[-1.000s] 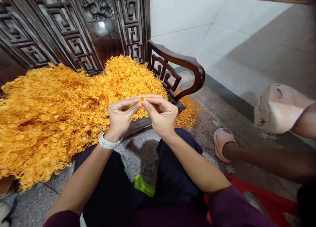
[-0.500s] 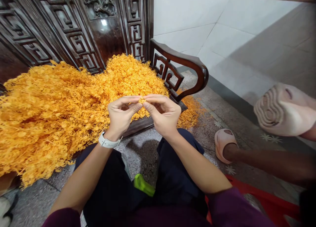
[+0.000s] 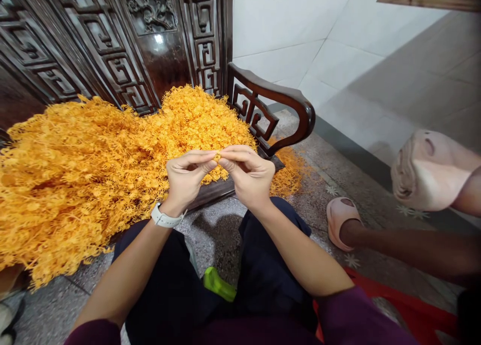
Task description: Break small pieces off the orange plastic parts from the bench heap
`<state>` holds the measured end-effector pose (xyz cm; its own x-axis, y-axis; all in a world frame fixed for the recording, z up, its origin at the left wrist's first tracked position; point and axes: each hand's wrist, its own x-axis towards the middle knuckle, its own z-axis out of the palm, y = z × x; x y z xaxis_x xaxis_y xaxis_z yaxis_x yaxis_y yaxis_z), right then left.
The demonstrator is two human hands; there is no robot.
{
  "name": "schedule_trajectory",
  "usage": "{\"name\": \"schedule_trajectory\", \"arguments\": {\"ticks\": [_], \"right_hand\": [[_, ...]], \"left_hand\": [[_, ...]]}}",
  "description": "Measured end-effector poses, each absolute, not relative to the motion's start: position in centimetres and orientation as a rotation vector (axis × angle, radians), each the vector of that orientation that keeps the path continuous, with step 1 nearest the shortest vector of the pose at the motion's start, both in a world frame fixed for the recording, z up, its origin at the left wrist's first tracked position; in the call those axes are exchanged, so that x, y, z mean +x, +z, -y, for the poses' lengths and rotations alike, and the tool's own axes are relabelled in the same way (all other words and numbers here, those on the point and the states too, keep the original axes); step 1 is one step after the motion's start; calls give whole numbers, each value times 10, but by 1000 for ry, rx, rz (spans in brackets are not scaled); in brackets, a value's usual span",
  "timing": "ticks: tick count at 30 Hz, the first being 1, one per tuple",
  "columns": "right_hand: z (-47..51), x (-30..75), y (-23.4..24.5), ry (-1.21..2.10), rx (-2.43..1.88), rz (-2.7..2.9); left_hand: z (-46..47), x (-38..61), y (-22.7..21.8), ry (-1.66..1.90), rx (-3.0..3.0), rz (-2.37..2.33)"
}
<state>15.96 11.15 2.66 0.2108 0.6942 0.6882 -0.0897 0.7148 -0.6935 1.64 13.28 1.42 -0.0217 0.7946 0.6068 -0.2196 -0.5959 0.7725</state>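
Note:
My left hand (image 3: 187,177) and my right hand (image 3: 251,175) meet fingertip to fingertip in front of a dark wooden bench. Pinched between them is a small yellow-orange plastic piece (image 3: 217,156), mostly covered by thumbs and forefingers. It matches the colour of the large heap of yellow-orange plastic pieces (image 3: 124,149) spread over the bench seat behind and to the left. A white watch band circles my left wrist. Both hands are held above the gap between my knees.
The bench's curved armrest (image 3: 289,97) juts out at right. More orange pieces (image 3: 288,172) lie on the floor beneath it. Another person's feet in pink slippers (image 3: 340,222) are at right, near a red plastic edge (image 3: 406,300). Something bright green (image 3: 219,284) sits between my legs.
My fingertips have drawn slightly closer around the small piece, and less of it shows. The other person's raised foot has turned a little. The view has tilted slightly.

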Motion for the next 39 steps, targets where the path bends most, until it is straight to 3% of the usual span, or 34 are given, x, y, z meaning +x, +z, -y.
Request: {"name": "schedule_trajectory", "arguments": {"ticks": [7, 15, 39], "right_hand": [[-114, 159, 27, 794, -728, 1113], [-118, 160, 22, 920, -563, 1134], [-114, 165, 29, 799, -714, 1285]], "left_hand": [[-132, 15, 17, 1718, 1570, -613], [-130, 14, 22, 1716, 1509, -623], [-127, 14, 22, 1887, 1741, -705]]}}
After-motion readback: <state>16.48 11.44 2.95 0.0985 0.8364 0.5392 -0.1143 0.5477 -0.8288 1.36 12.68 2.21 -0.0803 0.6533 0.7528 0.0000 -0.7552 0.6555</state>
